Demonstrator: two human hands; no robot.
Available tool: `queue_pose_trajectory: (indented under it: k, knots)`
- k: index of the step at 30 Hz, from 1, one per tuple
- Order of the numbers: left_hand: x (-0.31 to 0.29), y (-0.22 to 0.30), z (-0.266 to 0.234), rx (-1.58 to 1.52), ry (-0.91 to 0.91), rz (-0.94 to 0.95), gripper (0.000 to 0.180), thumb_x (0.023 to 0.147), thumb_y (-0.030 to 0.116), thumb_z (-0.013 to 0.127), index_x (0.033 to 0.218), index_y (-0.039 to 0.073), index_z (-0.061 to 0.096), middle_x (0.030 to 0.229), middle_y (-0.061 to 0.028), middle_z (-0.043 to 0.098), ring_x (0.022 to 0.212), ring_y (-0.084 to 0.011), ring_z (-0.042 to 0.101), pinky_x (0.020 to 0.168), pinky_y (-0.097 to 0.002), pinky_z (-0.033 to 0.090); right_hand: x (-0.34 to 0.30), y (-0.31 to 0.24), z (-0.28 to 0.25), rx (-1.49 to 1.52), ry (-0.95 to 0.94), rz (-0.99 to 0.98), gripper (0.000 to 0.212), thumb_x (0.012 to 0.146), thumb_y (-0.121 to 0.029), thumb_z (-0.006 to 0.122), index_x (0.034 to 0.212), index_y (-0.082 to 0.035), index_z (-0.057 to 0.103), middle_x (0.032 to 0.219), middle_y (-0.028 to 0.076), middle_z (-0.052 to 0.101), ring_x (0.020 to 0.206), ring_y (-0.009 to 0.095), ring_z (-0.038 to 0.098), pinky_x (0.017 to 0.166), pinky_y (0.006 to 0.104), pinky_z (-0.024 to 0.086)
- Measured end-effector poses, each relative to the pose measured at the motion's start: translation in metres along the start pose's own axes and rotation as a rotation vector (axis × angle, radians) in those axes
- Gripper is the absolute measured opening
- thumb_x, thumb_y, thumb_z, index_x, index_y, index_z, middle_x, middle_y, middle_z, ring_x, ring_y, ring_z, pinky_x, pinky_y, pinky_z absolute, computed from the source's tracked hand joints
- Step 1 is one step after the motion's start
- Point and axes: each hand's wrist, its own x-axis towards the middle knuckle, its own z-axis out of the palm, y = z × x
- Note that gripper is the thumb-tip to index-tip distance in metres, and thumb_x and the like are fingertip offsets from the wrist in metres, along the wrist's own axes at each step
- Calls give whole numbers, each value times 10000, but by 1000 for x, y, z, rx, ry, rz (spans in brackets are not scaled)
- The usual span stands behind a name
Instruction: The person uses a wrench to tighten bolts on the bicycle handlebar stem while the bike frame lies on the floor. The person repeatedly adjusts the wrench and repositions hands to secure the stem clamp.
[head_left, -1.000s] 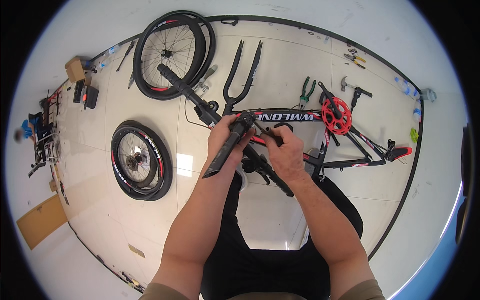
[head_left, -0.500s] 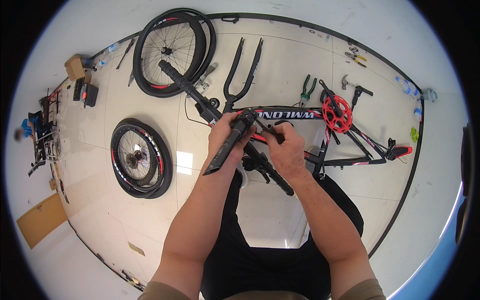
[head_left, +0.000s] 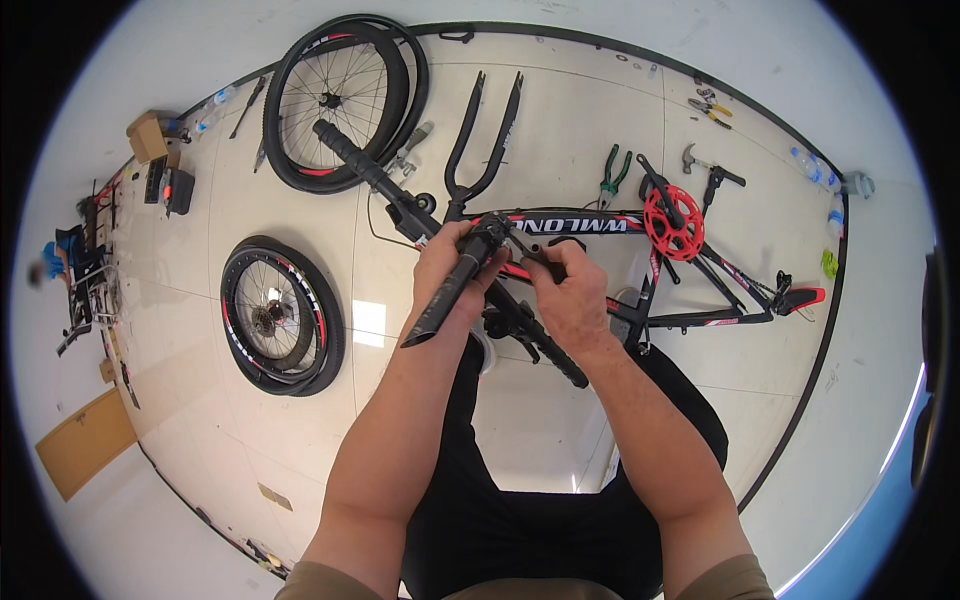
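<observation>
Left hand [head_left: 437, 268] curled round a black post [head_left: 447, 298] near its upper end; right hand [head_left: 572, 290] pinching a small dark tool [head_left: 546, 266] between thumb and fingers. Post is round and straight, dull black with pale marks or glints along its length; lower end looks cut on a slant, upper end carries a chunky clamp-like head. It lies tilted across my left hand: head just above my fingers, long end slanting down and leftward over my left wrist. Tool's thin tip points up and left at the head, between my two hands; too small to tell whether they touch. Beyond and beneath my grip, a handlebar [head_left: 350, 152] runs diagonally, a black bike frame [head_left: 690, 322] with red patches stretches right, and a fork [head_left: 461, 160] points away from me.
</observation>
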Motion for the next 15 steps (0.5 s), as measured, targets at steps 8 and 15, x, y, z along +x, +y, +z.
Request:
queue_pose_trajectory:
  k: [8,15]
  knots:
    - [-2,1,0,6,-14,-9,141,954,87,575,988,-39,628,884,-136,686,834,-242,684,746,-411,632,-2,-2,5,34,42,-60,162,901,-73,736,989,27,642,850,173,697,717,276,679,663,369,537]
    - [2,1,-2,5,-7,-1,142,958,93,570,976,-36,626,873,-135,683,820,-242,680,742,-407,632,-3,2,5,-16,51,-136,114,911,-31,689,1004,17,643,858,192,687,754,343,685,674,386,543]
